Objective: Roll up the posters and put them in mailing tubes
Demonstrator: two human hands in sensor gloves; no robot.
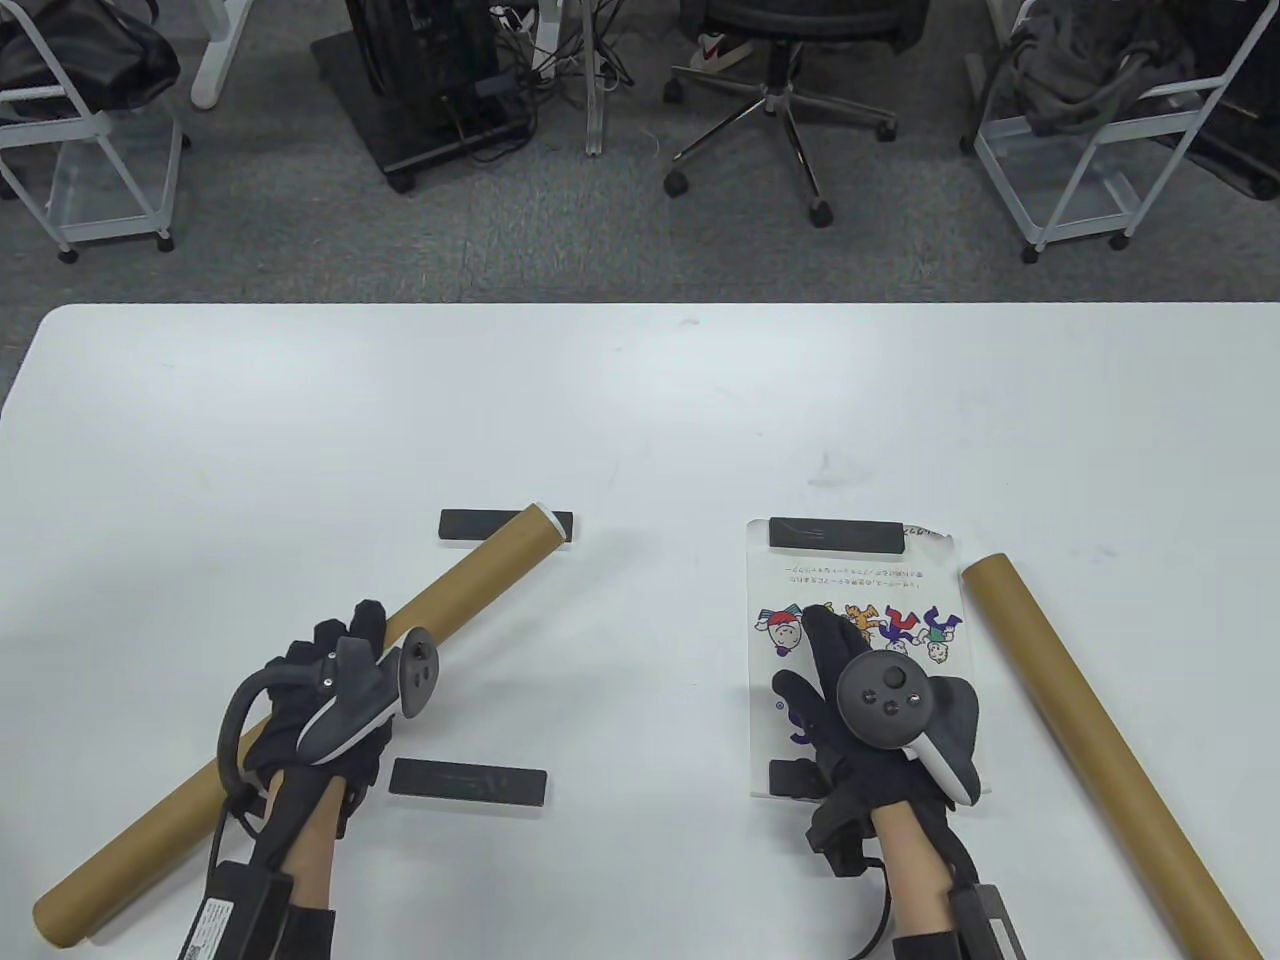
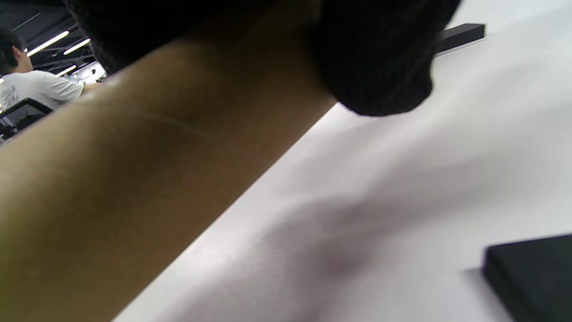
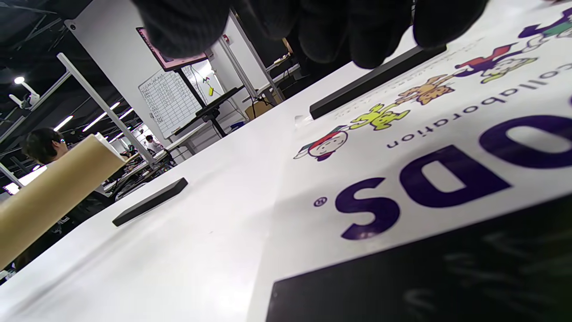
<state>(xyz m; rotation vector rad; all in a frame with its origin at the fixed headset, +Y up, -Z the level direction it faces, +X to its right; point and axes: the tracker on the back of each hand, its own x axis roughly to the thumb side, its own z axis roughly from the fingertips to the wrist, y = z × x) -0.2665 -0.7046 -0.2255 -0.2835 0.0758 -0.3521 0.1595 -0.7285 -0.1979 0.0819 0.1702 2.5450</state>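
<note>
Table view hides the left hand's (image 1: 330,690) grip on the tube (image 1: 300,720) under its tracker; the right hand (image 1: 860,700), fingers spread, covers the poster's (image 1: 850,590) lower print.

A tube (image 1: 300,700) runs diagonally under the left hand (image 1: 320,700); a bar (image 1: 469,783) lies just right of that hand; a poster (image 1: 850,600) lies beneath the right hand (image 1: 870,710); a second tube (image 1: 1100,740) lies to its right.

overhead table view, two low wrist close-ups
</note>
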